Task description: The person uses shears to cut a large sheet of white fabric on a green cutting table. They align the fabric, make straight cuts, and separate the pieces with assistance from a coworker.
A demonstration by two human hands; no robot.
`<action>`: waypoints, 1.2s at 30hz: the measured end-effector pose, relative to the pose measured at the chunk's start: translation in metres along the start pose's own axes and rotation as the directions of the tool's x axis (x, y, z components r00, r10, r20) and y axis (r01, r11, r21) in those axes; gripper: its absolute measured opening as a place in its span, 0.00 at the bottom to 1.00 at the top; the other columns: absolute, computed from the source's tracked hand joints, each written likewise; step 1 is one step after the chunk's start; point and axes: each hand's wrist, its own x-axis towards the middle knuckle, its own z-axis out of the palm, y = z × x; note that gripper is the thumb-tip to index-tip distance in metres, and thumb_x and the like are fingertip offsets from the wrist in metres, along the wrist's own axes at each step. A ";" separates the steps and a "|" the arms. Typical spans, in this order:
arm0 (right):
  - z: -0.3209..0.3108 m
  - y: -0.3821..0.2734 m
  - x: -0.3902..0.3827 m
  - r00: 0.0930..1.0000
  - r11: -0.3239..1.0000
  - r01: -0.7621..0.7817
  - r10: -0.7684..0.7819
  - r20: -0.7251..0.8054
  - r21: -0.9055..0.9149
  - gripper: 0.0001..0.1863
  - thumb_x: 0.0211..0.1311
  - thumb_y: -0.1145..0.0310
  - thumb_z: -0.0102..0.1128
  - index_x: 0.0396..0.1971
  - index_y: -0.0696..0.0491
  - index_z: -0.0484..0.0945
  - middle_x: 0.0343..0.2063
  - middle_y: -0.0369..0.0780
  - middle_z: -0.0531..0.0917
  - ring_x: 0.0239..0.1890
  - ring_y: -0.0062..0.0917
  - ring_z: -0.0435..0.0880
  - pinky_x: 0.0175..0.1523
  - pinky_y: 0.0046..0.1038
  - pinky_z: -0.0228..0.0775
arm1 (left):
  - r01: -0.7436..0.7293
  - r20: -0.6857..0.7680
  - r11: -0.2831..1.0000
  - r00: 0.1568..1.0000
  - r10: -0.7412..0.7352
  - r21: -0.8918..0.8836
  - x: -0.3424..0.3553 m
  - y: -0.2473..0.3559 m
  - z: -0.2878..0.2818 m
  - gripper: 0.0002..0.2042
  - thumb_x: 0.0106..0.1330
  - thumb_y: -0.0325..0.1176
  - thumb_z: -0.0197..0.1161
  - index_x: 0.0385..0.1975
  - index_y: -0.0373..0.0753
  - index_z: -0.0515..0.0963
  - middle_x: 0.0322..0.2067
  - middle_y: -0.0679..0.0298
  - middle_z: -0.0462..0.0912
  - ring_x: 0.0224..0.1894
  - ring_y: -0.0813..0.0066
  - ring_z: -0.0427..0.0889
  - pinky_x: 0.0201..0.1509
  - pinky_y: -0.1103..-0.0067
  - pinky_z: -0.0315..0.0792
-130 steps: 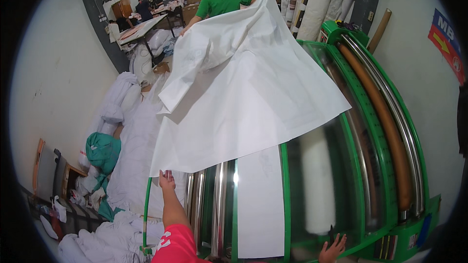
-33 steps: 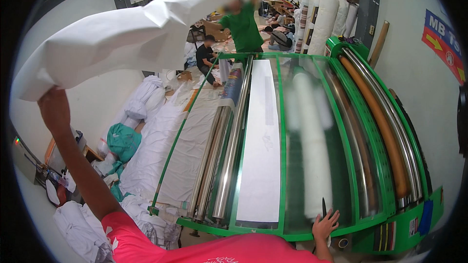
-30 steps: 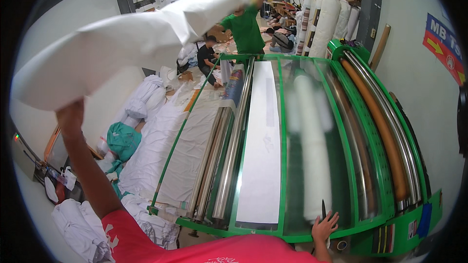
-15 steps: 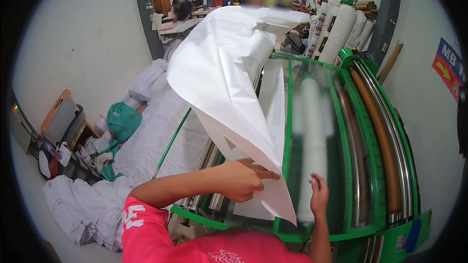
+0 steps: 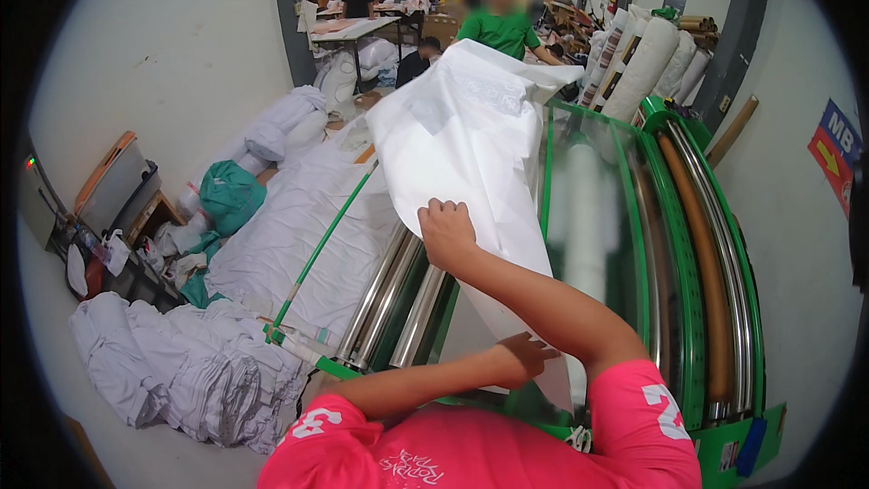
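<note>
A large white sheet (image 5: 462, 149), with creases near its far end, stretches away from me over a green roller machine (image 5: 644, 217). I cannot tell whether it is paper or cloth. My forearms cross. My right hand (image 5: 446, 231) reaches over to the left and grips the sheet's left edge, fingers curled over it. Lower down, my left hand (image 5: 525, 360) lies against the sheet's near part, fingers stretched out toward the right. Past the far end of the sheet stands a person in a green shirt (image 5: 498, 32); the sheet hides much of their body.
Metal rollers (image 5: 385, 294) run along the machine's left side, beside a green rod (image 5: 321, 249). White fabric (image 5: 195, 367) is heaped at left, near a green bag (image 5: 233, 197). Several wrapped rolls (image 5: 644, 63) lean at the back right. Other people are at far tables (image 5: 358, 29).
My right hand has crossed leftward from beside the machine's cover and taken the sheet's left edge. My left hand has moved lower and right. The sheet has sunk, uncovering the person opposite.
</note>
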 end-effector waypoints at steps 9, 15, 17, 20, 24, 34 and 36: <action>0.047 0.032 0.038 0.999 0.999 0.050 -0.050 0.006 0.018 0.07 0.68 0.66 0.64 0.41 0.48 0.88 0.38 0.41 0.89 0.40 0.38 0.92 0.48 0.44 0.76 | 0.030 -0.277 0.724 0.912 -0.302 -0.689 0.001 -0.008 0.036 0.15 0.68 0.31 0.66 0.53 0.41 0.89 0.56 0.54 0.90 0.59 0.50 0.87 0.67 0.60 0.77; -0.010 0.076 0.030 0.947 0.988 0.010 0.040 -0.319 0.154 0.07 0.64 0.67 0.64 0.39 0.51 0.86 0.36 0.44 0.87 0.37 0.43 0.90 0.46 0.49 0.79 | -0.078 -0.380 0.731 0.888 -0.258 -0.678 -0.028 -0.014 0.044 0.18 0.75 0.38 0.67 0.61 0.42 0.87 0.60 0.52 0.88 0.61 0.51 0.85 0.69 0.61 0.76; -0.029 0.091 0.020 0.920 0.978 -0.017 0.096 -0.380 0.208 0.06 0.65 0.68 0.64 0.38 0.51 0.85 0.35 0.44 0.86 0.37 0.45 0.89 0.45 0.49 0.79 | -0.004 -0.224 0.630 0.936 -0.270 -0.776 -0.047 -0.019 0.034 0.20 0.75 0.39 0.68 0.63 0.41 0.85 0.62 0.51 0.87 0.63 0.49 0.84 0.71 0.62 0.75; -0.050 0.111 -0.001 0.887 0.957 -0.104 0.212 -0.410 0.270 0.05 0.67 0.67 0.65 0.38 0.52 0.83 0.34 0.44 0.85 0.37 0.46 0.88 0.44 0.48 0.79 | -0.045 -0.167 0.527 0.968 -0.186 -0.849 -0.085 -0.049 0.046 0.21 0.75 0.38 0.66 0.65 0.40 0.84 0.62 0.51 0.87 0.64 0.50 0.84 0.72 0.63 0.75; -0.043 0.136 -0.026 0.813 0.903 -0.170 0.355 -0.462 0.395 0.06 0.69 0.67 0.66 0.35 0.53 0.81 0.33 0.43 0.84 0.33 0.45 0.85 0.40 0.46 0.76 | 0.010 -0.135 0.228 0.781 -0.609 -0.974 -0.125 -0.124 0.043 0.16 0.78 0.32 0.60 0.58 0.30 0.84 0.55 0.50 0.90 0.58 0.54 0.90 0.68 0.65 0.81; -0.020 0.147 -0.087 0.658 0.769 -0.146 0.545 -0.519 0.623 0.07 0.68 0.74 0.66 0.32 0.57 0.78 0.29 0.44 0.80 0.30 0.40 0.81 0.38 0.41 0.72 | -0.770 0.152 -0.414 0.392 -0.907 -0.485 -0.063 -0.368 -0.022 0.39 0.78 0.53 0.66 0.72 0.22 0.63 0.68 0.37 0.75 0.70 0.40 0.79 0.81 0.56 0.70; -0.017 0.142 -0.089 0.653 0.768 -0.122 0.539 -0.532 0.629 0.06 0.67 0.75 0.67 0.32 0.57 0.78 0.29 0.44 0.79 0.31 0.41 0.81 0.39 0.41 0.72 | -0.818 0.237 -0.471 0.411 -0.880 -0.330 -0.064 -0.444 0.005 0.46 0.77 0.57 0.68 0.77 0.22 0.58 0.72 0.38 0.72 0.75 0.41 0.74 0.84 0.55 0.67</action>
